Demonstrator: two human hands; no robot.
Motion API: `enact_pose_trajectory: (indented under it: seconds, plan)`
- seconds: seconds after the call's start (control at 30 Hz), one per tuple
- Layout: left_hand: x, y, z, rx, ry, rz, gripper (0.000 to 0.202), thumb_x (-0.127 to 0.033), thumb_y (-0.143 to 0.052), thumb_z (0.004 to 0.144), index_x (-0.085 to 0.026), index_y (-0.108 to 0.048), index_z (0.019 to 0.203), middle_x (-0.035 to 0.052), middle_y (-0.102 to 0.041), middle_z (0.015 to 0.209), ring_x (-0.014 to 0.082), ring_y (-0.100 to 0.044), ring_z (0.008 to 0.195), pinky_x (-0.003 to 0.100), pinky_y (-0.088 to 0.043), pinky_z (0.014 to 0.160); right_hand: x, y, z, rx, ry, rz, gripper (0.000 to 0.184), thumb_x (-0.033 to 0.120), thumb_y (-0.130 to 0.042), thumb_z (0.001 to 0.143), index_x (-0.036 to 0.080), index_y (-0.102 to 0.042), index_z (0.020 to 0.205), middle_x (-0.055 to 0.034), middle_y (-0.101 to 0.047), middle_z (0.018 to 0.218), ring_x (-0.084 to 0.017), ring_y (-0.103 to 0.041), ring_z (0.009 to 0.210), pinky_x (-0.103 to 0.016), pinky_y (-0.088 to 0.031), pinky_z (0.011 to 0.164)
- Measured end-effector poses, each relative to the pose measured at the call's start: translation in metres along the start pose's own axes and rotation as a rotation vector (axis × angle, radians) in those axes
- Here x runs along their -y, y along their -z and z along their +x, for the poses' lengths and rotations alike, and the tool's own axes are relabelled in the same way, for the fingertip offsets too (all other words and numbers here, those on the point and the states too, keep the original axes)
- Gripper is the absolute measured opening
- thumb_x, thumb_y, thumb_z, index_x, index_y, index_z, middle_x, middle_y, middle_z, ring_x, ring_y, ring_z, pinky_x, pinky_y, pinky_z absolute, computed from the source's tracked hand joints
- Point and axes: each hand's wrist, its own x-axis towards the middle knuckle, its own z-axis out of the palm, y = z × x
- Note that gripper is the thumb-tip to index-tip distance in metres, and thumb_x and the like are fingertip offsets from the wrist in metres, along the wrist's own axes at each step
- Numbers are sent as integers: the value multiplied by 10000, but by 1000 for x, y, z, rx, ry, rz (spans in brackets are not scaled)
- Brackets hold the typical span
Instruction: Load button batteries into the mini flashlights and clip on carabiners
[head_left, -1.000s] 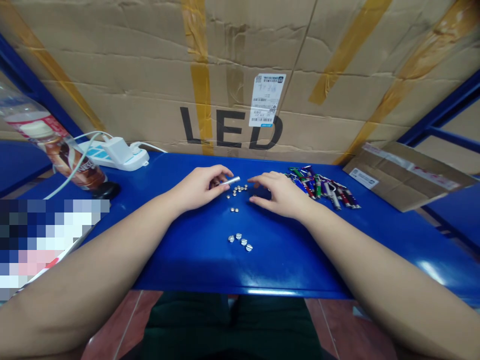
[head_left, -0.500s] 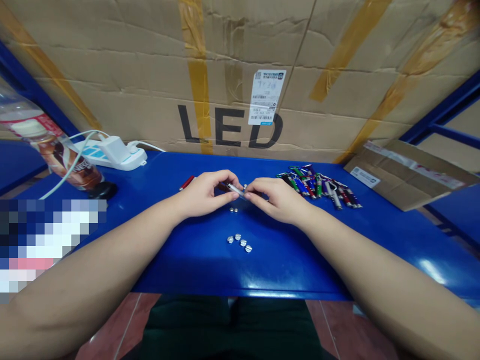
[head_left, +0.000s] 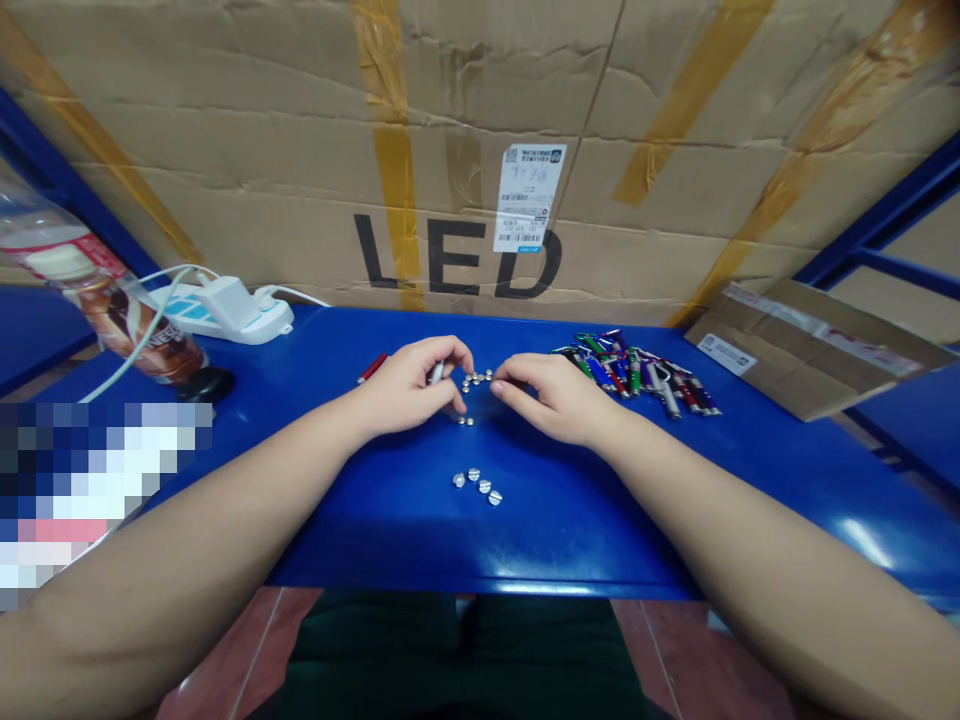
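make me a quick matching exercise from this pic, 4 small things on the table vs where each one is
Things
1. small silver cylinder
2. slim red tube
3. four small silver slotted discs
4. heap of multicoloured keychain flashlights

Places
A. right of the right hand
B. pinched in the fingers of the left hand
C. in a loose row on the glossy blue table, nearer the person than both hands
D. just left of the left hand

Right pairs: 1-B; 2-D; 3-C; 4-A
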Motion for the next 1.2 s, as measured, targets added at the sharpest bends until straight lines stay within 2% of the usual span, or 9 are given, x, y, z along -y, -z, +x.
enact_pose_trajectory:
  seconds: [0.07,0.2,0.3,0.4,0.5,0.77,0.97,1.1,1.2]
  plan:
    - [1,0,0,10,-2,103,287,-126,-463,800,-199,-590,1047,4,-603,891,146,-667,654,302,-555,643,0,0,0,-4,2,4,304,373,-497,1054,184,-703,935,-86,-757,931,-215,-684,836,-327,-479,778]
    - [6,0,1,-21,-148,342,338,-119,-472,812,-202,-556,1129,27,-576,954,176,-601,823,340,-526,801,0,0,0,1,11,9,289,360,-505,1052,181,-709,955,-88,-761,947,-221,-695,856,-332,-489,792]
    - [14,-2,1,3,-150,254,432,-139,-505,823,-220,-398,1233,45,-556,1061,146,-572,779,320,-510,757,0,0,-1,-11,23,19,270,348,-514,1049,178,-710,975,-88,-766,965,-219,-699,864,-332,-498,799]
    - [20,-4,2,53,-167,148,476,-138,-486,832,-242,-267,1242,53,-576,1076,139,-585,792,319,-508,777,1,0,-2,-34,45,55,228,325,-538,1040,190,-693,1138,-72,-764,987,-206,-698,859,-324,-512,793]
    - [21,-6,2,76,-170,158,465,-140,-471,836,-240,-245,1231,48,-629,1010,175,-632,893,355,-513,849,3,0,-3,-25,94,79,300,285,-535,1042,200,-643,1308,-77,-760,1067,-208,-703,926,-336,-531,839]
    - [15,-7,-1,106,-225,273,504,-112,-473,886,-229,-263,1329,76,-666,1075,197,-694,985,357,-546,903,1,-2,-3,-19,146,77,391,266,-547,1040,235,-594,1427,-89,-751,1156,-228,-705,1032,-385,-555,924]
    - [11,-10,-2,145,-269,353,496,-110,-464,940,-211,-293,1394,133,-687,1153,236,-729,1006,377,-568,878,3,-5,-3,-15,199,100,277,270,-607,1015,192,-684,1270,-98,-760,1073,-218,-714,967,-357,-565,884]
    - [8,-11,-3,163,-288,308,536,-111,-490,965,-235,-288,1446,114,-719,1153,226,-733,1038,379,-575,916,2,-7,-1,-37,181,126,159,263,-634,996,207,-700,1129,-81,-769,1041,-211,-717,949,-344,-560,865]
    - [9,-11,-2,129,-334,258,595,-137,-554,962,-262,-289,1479,122,-682,1276,225,-709,1136,376,-575,974,2,-6,-1,-58,163,125,94,295,-655,984,208,-680,1012,-65,-761,964,-208,-710,900,-328,-547,834]
